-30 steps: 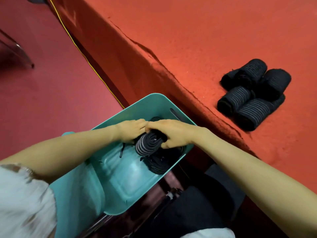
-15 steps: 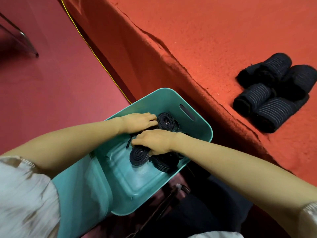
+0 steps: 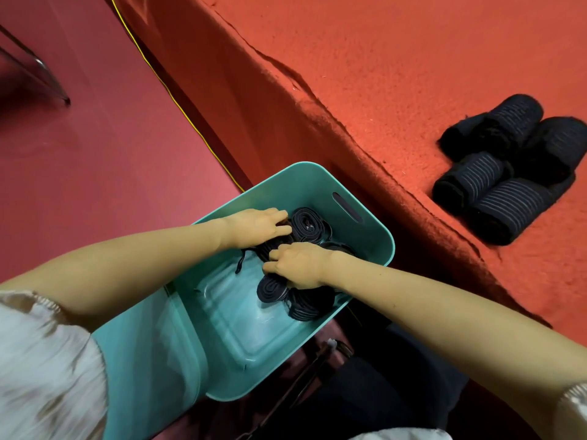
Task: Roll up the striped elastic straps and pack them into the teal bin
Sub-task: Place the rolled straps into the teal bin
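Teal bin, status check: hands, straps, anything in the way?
Left hand and right hand both gripping rolled straps inside teal bin. More rolls waiting on red table. Nothing in the way.

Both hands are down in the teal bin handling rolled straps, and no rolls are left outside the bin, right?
Not quite. The head view shows a pile of rolls outside the teal bin, on the red surface. The left hand and right hand are indeed in the bin handling rolled straps.
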